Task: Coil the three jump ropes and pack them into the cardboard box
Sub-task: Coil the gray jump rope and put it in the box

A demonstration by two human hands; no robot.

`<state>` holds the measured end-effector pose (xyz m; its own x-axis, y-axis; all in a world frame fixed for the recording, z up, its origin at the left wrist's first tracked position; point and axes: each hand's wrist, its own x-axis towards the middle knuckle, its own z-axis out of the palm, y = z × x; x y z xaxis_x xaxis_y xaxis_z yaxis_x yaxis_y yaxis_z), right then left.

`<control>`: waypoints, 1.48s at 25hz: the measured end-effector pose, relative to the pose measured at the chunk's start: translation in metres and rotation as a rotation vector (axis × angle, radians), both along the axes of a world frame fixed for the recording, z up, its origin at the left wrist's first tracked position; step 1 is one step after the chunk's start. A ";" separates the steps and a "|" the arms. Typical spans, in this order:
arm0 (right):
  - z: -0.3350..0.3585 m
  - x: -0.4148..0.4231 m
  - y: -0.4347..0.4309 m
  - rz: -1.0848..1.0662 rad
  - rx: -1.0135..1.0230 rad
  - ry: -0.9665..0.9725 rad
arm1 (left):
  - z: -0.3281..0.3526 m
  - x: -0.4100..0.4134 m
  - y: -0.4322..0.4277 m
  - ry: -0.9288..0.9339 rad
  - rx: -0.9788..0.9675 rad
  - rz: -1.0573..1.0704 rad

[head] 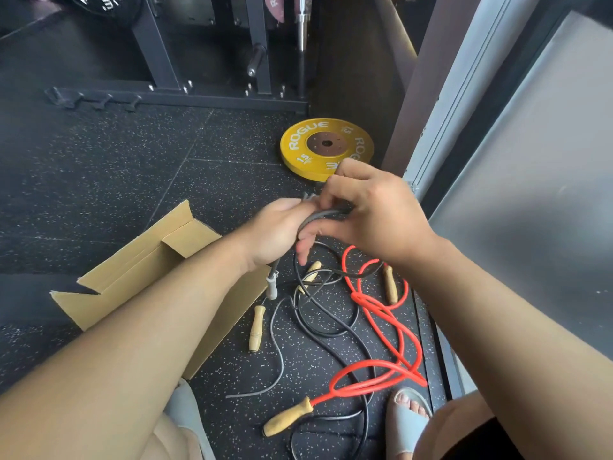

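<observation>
A: Hands met above the floor: left hand (277,227) and right hand (371,210) each held a tight grip on the grey rope (318,216).

B: Red rope (381,313) and black rope (335,327) lay loose beside the open cardboard box (132,270).

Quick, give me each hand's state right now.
Left hand: closed around the grey rope, its grey handle hanging below.
Right hand: fingers pinching the same grey rope.

Dark rubber floor (99,180) w/ tiny white specks, cut into big square tiles. Black metal rack (159,54) at the back, bolted feet. Silver bar end (302,28) hanging down next to it. Yellow weight plate (326,149) flat on floor, "ROGUE" and "15" on it. Gray frosted glass panel (530,177) on right, soft daylight thru it.
</observation>
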<state>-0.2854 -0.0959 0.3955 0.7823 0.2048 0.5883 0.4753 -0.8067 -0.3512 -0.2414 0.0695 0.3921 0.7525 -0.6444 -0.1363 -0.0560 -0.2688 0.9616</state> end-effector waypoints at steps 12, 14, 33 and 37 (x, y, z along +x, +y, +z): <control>-0.037 0.012 -0.034 0.134 0.522 0.491 | 0.007 0.006 0.004 0.652 -0.429 -0.222; -0.040 0.015 -0.024 0.139 0.759 0.571 | 0.006 0.009 0.006 0.679 -0.550 -0.127; -0.049 0.014 0.005 0.007 0.716 0.612 | 0.024 0.030 0.018 0.600 -0.911 0.141; -0.052 0.018 -0.002 -0.049 0.536 0.550 | 0.022 0.032 0.021 0.574 -0.894 0.144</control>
<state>-0.2676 -0.0980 0.3438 0.9918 -0.0411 0.1206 0.0868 -0.4752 -0.8756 -0.2096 0.0906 0.4142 0.8028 -0.5960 -0.0160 0.4428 0.5781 0.6854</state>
